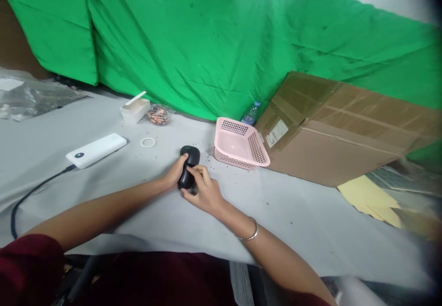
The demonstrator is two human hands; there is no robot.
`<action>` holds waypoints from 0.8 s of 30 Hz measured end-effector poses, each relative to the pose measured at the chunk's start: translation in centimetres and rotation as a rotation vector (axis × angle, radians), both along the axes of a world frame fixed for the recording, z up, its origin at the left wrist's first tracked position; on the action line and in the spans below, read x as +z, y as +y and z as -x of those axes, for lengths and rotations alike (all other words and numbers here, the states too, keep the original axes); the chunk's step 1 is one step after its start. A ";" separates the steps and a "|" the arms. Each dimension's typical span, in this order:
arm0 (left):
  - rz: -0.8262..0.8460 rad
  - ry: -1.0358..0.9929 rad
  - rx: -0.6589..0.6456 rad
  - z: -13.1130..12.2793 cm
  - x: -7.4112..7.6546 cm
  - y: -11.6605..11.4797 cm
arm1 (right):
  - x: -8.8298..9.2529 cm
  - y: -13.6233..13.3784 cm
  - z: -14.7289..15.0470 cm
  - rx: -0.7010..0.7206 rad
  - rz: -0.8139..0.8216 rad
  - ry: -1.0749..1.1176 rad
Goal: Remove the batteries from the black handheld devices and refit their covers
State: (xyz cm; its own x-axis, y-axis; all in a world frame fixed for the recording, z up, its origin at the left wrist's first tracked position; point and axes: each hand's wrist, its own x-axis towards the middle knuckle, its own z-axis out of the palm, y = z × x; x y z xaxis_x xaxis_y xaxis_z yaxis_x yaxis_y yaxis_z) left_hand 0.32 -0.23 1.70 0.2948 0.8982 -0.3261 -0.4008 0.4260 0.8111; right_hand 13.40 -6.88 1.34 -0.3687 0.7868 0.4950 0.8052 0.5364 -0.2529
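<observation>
A black plastic handheld device (189, 165) is between the 2 hands, near the middle of the pale grey table cover (286, 214). Fingers cover much of it, so I cannot tell its exact type, and I cannot tell if it touches the cover. The left hand (175, 172) is closed around its side. The right hand (203, 191) also grips it, with the fingertips (193, 171) pressing on its upper part. A thin metal bangle (250, 230) is on the right wrist.

Dark small crumbs (207, 161) lie near the device. A pink plastic basket with holes (240, 144) is to the right of it, and a white ring of beads (148, 142) is to the left. Further left is a white rectangular power bank (95, 150) with a black cable (34, 195). Behind are a small white cardboard box (134, 111) and a clear round container (159, 114) of small coloured pieces, hard to make out. A plastic water bottle (252, 113) is partly hidden behind the basket. A flat brown cardboard box (340, 128) leans on green cloth (207, 43), and the right edge cuts off both.
</observation>
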 end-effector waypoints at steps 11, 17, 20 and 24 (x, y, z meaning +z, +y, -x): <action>-0.002 0.006 -0.019 -0.1 0.2 -0.2 | 0.1 0.0 0.1 -0.026 -0.013 -0.008; -0.018 0.023 -0.010 0.0 0.2 -0.2 | 0.2 0.0 0.0 -0.034 -0.004 0.015; 0.040 0.028 -0.040 0.1 0.2 -0.2 | 0.2 -0.3 0.2 0.003 0.012 0.013; 0.010 -0.008 -0.017 -0.1 0.1 -0.1 | 0.3 -0.1 0.2 -0.042 0.010 0.017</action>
State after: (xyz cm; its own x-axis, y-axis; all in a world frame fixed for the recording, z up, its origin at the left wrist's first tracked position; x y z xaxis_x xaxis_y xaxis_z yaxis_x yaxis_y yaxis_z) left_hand 0.45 -0.28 1.80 0.3124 0.8897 -0.3329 -0.4002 0.4411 0.8033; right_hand 13.19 -6.94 1.64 -0.3264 0.8064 0.4932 0.8227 0.4993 -0.2719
